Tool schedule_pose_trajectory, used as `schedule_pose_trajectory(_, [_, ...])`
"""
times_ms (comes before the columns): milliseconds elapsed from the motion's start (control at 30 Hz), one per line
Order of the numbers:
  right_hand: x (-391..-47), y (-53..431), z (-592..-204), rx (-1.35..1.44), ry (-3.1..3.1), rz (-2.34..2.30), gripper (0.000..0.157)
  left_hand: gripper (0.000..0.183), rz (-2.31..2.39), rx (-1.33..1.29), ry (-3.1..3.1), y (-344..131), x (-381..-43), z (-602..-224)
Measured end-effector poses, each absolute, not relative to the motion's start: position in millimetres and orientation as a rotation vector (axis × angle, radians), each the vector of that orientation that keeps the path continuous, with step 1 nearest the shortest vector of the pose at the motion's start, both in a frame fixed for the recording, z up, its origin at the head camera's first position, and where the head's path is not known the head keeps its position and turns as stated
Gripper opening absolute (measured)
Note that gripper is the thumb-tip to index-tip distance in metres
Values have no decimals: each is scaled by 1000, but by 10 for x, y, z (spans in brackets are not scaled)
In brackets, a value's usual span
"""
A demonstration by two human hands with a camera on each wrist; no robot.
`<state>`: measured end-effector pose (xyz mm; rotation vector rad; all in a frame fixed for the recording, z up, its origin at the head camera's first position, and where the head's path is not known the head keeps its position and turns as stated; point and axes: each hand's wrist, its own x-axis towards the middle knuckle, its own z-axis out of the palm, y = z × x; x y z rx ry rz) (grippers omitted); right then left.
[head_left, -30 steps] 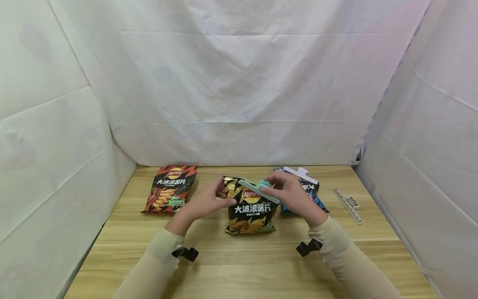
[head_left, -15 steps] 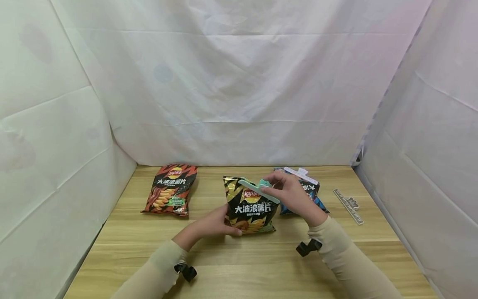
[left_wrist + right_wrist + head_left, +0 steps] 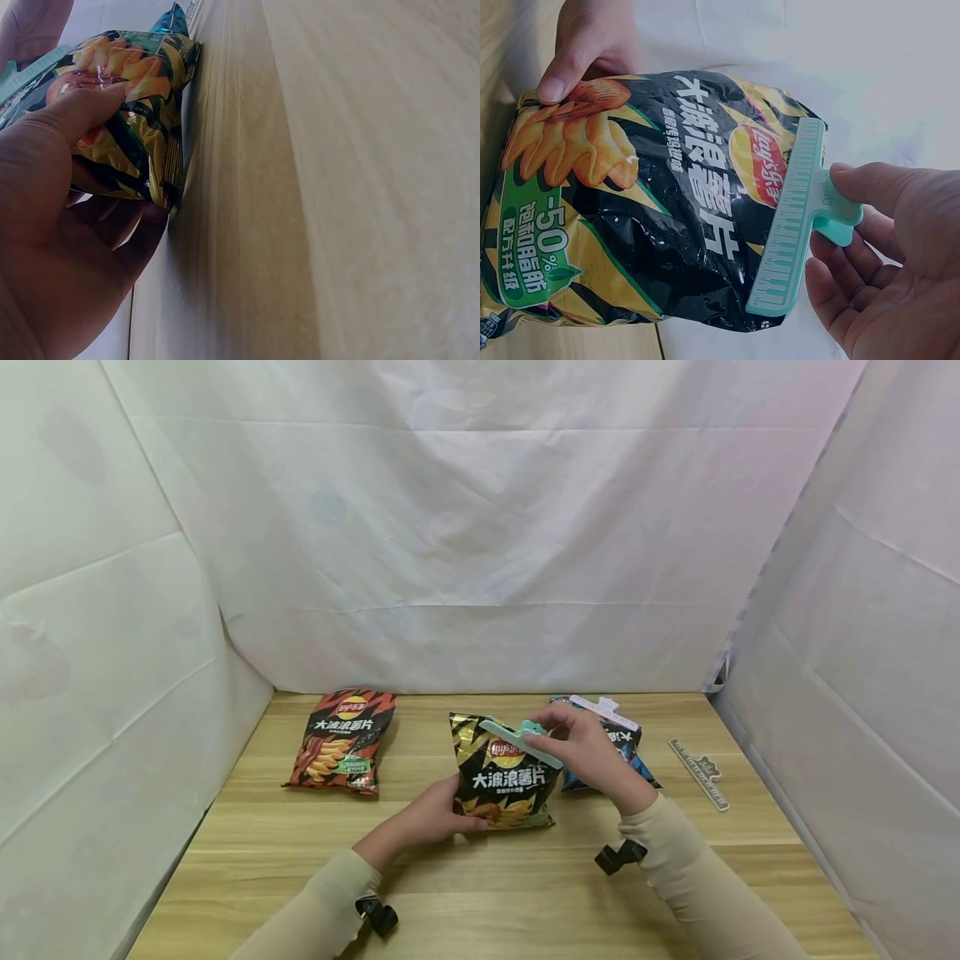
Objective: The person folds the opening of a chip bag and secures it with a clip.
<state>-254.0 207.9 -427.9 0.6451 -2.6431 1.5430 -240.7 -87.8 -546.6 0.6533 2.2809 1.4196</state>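
A black and gold chip bag (image 3: 510, 785) stands near the middle of the table, its top leaning. Across its top edge sits a mint-green bag clip (image 3: 787, 225) with piano-key markings. My right hand (image 3: 592, 756) pinches the clip's handle between thumb and fingers, as the right wrist view shows. Low on the bag's left side, my left hand (image 3: 427, 814) grips it, thumb (image 3: 90, 109) on the front and the other fingers behind. The bag's bottom meets the wooden table or nearly so.
A red and black chip bag (image 3: 341, 747) lies at the back left. Behind my right hand is a blue chip bag (image 3: 645, 770) with a white clip (image 3: 603, 710) on its top. A grey-white clip (image 3: 701, 772) lies at the right. White cloth walls (image 3: 480, 643) enclose the table (image 3: 480, 902).
My left hand has moved down from the bag's upper left side to its lower left corner and grips it there. My right hand stays on the green clip.
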Motion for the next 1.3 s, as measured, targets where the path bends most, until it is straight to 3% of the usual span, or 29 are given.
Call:
schedule_pose_trajectory(533, [-2860,2107,-4159,582,-2657,1502,25,66,1508,677,2262,-891,-2547,-5303])
schedule_pose_trajectory(967, [-3388,2088,-3849,602,-2621,1491,28,72,1655,607,2286,-835,-2805,-4980])
schedule_pose_trajectory(1300, [-3595,2051,-3704,541,-2648,1503,32,75,1695,537,2285,-793,-2930,-4864])
